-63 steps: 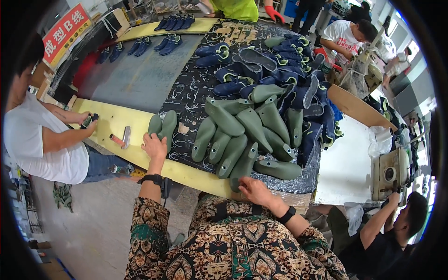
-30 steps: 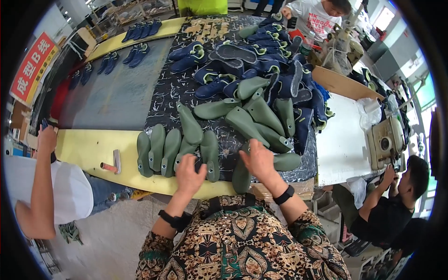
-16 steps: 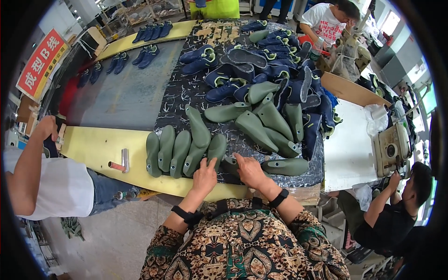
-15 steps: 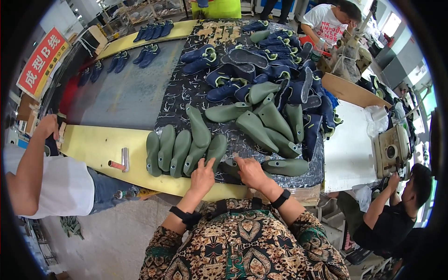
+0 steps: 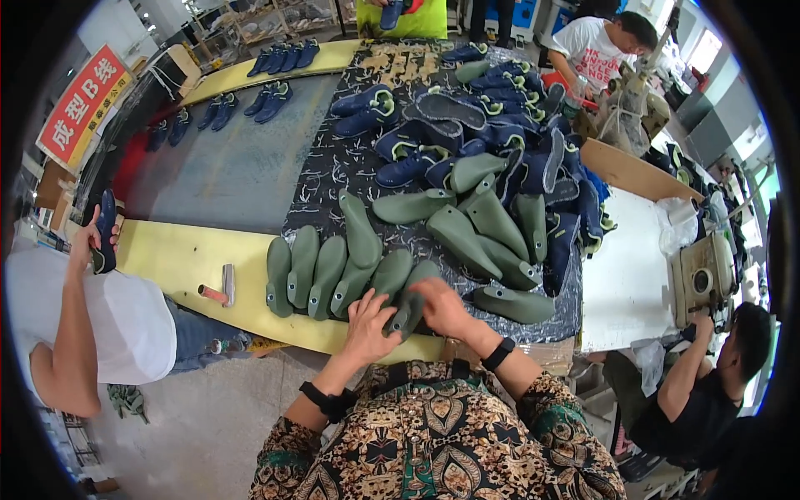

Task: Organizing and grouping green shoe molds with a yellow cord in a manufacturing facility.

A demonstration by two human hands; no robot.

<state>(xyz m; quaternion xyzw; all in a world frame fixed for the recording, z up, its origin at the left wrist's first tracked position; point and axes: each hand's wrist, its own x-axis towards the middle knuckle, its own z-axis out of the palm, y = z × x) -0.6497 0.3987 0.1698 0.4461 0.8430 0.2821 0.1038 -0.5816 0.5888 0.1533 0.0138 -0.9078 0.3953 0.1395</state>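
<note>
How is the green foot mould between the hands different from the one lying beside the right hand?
The middle mould slants mostly forward, while the side mould lies mostly crosswise. The right hand partly covers the middle mould; the side mould is uncovered. Both are green.

Looks like a shoe factory's workshop. Shows as much in the green shoe lasts [image 5: 329, 275] along the near edge of the black-covered worktable [image 5: 312, 196], in the navy shoes [image 5: 504, 133] heaped toward its far right corner, and in paired shoes [image 5: 271, 104] set out near its far left corner. Has a beige machine [image 5: 704, 275] at the right edge of a white bench [image 5: 621, 275], co-workers [image 5: 117, 317] on several sides, and loaded shelving [image 5: 275, 25] beyond the table's far edge.
</note>
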